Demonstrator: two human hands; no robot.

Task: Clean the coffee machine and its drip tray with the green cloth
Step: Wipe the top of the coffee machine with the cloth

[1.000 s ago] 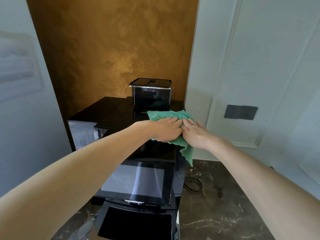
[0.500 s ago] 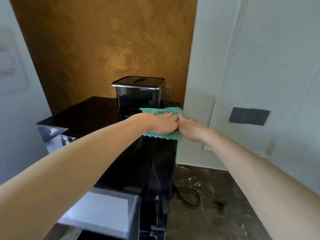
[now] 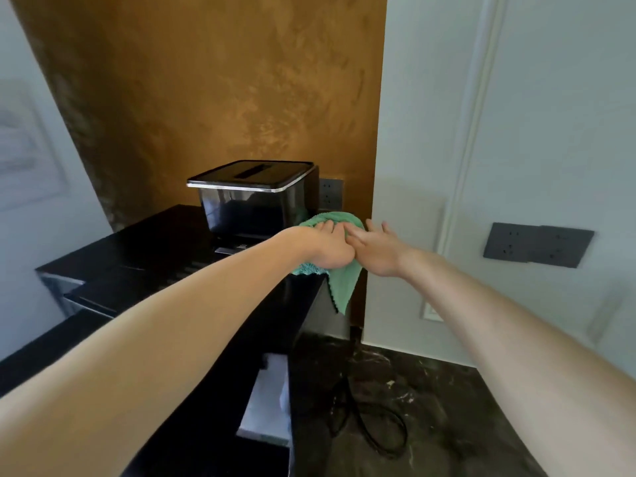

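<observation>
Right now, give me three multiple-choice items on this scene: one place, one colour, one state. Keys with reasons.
1. Where is the cloth?
A) on top of the coffee machine, at its right edge
B) on the counter
C) in a bucket

2. Colour of the wall behind it?
A) white
B) golden brown
C) blue

3. The box on top: its lid is
A) off
B) propped up
C) on

1 A: it lies on the black top, with a corner hanging over the edge.
2 B: the panel behind is golden brown.
3 C: the lid sits flat on the rim.
</observation>
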